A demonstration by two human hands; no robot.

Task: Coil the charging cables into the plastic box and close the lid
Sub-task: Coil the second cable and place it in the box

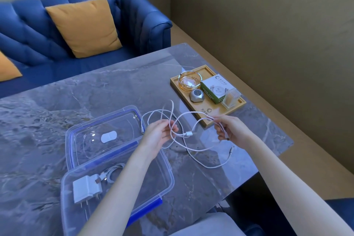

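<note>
A white charging cable [193, 151] hangs in loose loops between my hands above the marble table [95, 90]. My left hand [159, 134] pinches several strands of it. My right hand [229, 128] grips the strands near a plug end. One free plug [232, 149] trails on the table. The clear plastic box [164, 178] with blue clips stands open below my left forearm. Inside lie a white charger block [86, 188] and a coiled cable [113, 172]. The clear lid [103, 136] lies flat behind the box.
A wooden tray [235, 109] at the right holds a glass ashtray [189, 80], a silver gadget [196, 95], a green-and-white carton [216, 88] and a clear toothpick box [230, 97]. A blue sofa [134, 11] with orange cushions stands beyond the table. The table edge runs close on the right.
</note>
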